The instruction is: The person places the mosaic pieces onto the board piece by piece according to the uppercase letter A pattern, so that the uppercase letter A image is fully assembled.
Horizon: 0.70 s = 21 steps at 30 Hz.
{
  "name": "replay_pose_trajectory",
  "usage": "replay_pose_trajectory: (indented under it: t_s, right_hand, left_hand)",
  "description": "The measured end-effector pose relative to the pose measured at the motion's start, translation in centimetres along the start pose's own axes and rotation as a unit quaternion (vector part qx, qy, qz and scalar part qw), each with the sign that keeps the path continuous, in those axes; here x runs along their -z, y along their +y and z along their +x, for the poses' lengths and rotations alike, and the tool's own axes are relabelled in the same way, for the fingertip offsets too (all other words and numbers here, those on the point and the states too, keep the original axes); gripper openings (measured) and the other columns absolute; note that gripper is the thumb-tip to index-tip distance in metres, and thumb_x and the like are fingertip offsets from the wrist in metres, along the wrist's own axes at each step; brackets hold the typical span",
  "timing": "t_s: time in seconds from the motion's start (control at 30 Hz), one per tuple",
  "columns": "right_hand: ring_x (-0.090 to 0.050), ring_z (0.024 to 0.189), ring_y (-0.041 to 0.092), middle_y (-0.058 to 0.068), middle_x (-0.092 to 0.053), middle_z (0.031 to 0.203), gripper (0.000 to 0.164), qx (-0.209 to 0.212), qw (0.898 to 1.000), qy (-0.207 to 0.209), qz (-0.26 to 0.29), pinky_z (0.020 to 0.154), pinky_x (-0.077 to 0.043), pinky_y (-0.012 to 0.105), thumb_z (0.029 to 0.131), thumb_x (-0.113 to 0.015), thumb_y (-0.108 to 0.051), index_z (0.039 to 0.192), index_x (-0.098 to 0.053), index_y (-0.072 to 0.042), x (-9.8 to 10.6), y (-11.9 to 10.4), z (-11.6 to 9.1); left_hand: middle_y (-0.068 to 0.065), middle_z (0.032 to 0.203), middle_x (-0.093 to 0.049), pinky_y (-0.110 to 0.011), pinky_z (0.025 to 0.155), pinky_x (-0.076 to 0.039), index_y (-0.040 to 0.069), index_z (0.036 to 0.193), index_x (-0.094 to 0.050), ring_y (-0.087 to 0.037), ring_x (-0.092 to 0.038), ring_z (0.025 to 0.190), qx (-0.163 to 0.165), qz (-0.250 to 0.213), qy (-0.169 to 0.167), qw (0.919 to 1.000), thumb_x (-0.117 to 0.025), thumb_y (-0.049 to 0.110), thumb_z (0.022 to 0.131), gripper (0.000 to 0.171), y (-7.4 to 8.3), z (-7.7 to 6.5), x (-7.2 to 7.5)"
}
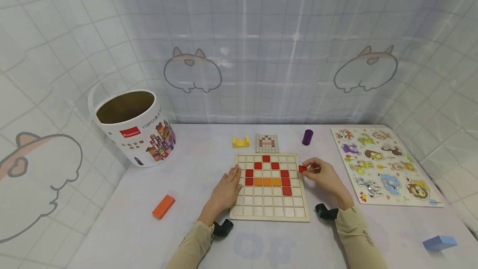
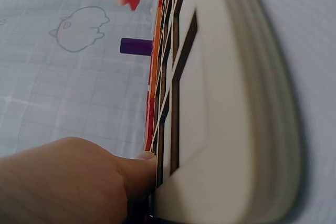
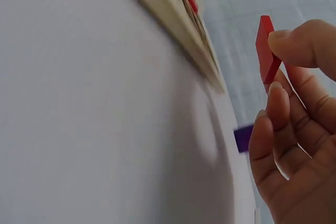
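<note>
A wooden grid board (image 1: 269, 211) lies on the table, with red and orange square tiles set in some of its cells. My left hand (image 1: 225, 190) rests along the board's left edge with its fingers straight. Between thumb and fingers my right hand (image 1: 326, 177) pinches a red square tile (image 1: 302, 169), just off the board's right edge. The right wrist view shows that tile (image 3: 266, 51) held up on edge by the thumb (image 3: 302, 43). A small pattern card (image 1: 267, 143) with a matching coloured grid lies right behind the board.
Behind the board are a yellow arch block (image 1: 240, 142) and a purple cylinder (image 1: 308, 137). A white bucket (image 1: 130, 136) stands at the back left, with an orange block (image 1: 163, 206) nearer. An animal puzzle board (image 1: 388, 165) and a blue block (image 1: 439, 243) lie on the right.
</note>
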State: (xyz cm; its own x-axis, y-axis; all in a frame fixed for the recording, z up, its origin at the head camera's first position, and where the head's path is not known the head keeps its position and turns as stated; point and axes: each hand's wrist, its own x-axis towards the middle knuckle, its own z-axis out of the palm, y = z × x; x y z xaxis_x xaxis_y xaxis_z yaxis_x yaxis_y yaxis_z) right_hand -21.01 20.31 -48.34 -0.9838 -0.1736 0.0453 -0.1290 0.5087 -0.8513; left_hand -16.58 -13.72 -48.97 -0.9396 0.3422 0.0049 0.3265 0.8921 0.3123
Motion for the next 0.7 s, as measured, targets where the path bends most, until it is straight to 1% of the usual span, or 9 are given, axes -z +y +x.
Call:
replay_pose_trajectory:
  t_s: [0.07, 0.2, 0.3, 0.43, 0.5, 0.7]
  right_hand:
    - [-0.054, 0.079, 0.014, 0.007, -0.061, 0.090, 0.024, 0.002, 1.000, 0.000, 0.010, 0.068, -0.045, 0.020, 0.085, -0.071, -0.007, 0.107, -0.063, -0.002, -0.4, -0.5, 0.5]
    - [-0.054, 0.078, 0.011, 0.009, -0.062, 0.091, 0.023, 0.023, 0.999, 0.000, 0.030, 0.069, -0.047, 0.019, 0.086, -0.070, -0.007, 0.108, -0.063, -0.001, -1.3, -1.5, 1.4]
    - [-0.054, 0.080, 0.010, 0.013, -0.064, 0.096, 0.023, 0.041, 0.998, -0.002, 0.046, 0.073, -0.047, 0.019, 0.088, -0.070, -0.008, 0.108, -0.064, 0.000, -1.9, -2.4, 1.9]
    - [-0.053, 0.081, 0.009, 0.016, -0.064, 0.100, 0.023, 0.051, 0.996, -0.008, 0.072, 0.079, -0.046, 0.021, 0.088, -0.069, -0.008, 0.109, -0.064, 0.001, -2.9, -3.6, 2.5]
    - [-0.053, 0.081, 0.009, 0.016, -0.064, 0.099, 0.022, 0.050, 0.995, -0.011, 0.083, 0.078, -0.047, 0.021, 0.088, -0.069, -0.007, 0.108, -0.064, 0.001, -3.4, -4.2, 2.6]
    - [-0.054, 0.081, 0.013, 0.013, -0.064, 0.098, 0.022, 0.049, 0.994, -0.021, 0.092, 0.076, -0.049, 0.021, 0.087, -0.070, -0.007, 0.108, -0.065, -0.001, -5.0, -5.2, 2.9]
  left_hand:
    - [-0.019, 0.159, -0.025, -0.052, 0.118, -0.027, -0.005, 0.148, -0.031, -0.035, -0.027, 0.147, 0.000, 0.000, -0.001, 1.0000, -0.044, 0.021, 0.103, 0.054, 0.0, 0.0, -0.1]
    - [-0.019, 0.159, -0.025, -0.052, 0.118, -0.027, -0.005, 0.148, -0.031, -0.035, -0.028, 0.146, -0.003, -0.002, -0.001, 1.0000, -0.045, 0.020, 0.103, 0.054, 0.0, 0.0, -0.2]
    - [-0.019, 0.159, -0.025, -0.052, 0.118, -0.027, -0.005, 0.149, -0.031, -0.035, -0.027, 0.146, -0.004, -0.006, -0.001, 1.0000, -0.045, 0.020, 0.102, 0.055, 0.1, 0.0, -0.1]
    - [-0.019, 0.159, -0.025, -0.052, 0.118, -0.026, -0.005, 0.149, -0.030, -0.035, -0.027, 0.147, -0.001, -0.006, 0.000, 1.0000, -0.045, 0.020, 0.102, 0.055, 0.1, 0.1, 0.0]
    - [-0.019, 0.159, -0.025, -0.052, 0.118, -0.027, -0.005, 0.149, -0.031, -0.035, -0.028, 0.146, -0.001, -0.004, 0.002, 1.0000, -0.045, 0.020, 0.102, 0.055, 0.1, 0.1, 0.0]
    - [-0.020, 0.158, -0.026, -0.052, 0.118, -0.027, -0.006, 0.148, -0.032, -0.036, -0.029, 0.146, -0.002, -0.002, 0.004, 1.0000, -0.046, 0.019, 0.102, 0.054, 0.2, 0.0, 0.3]
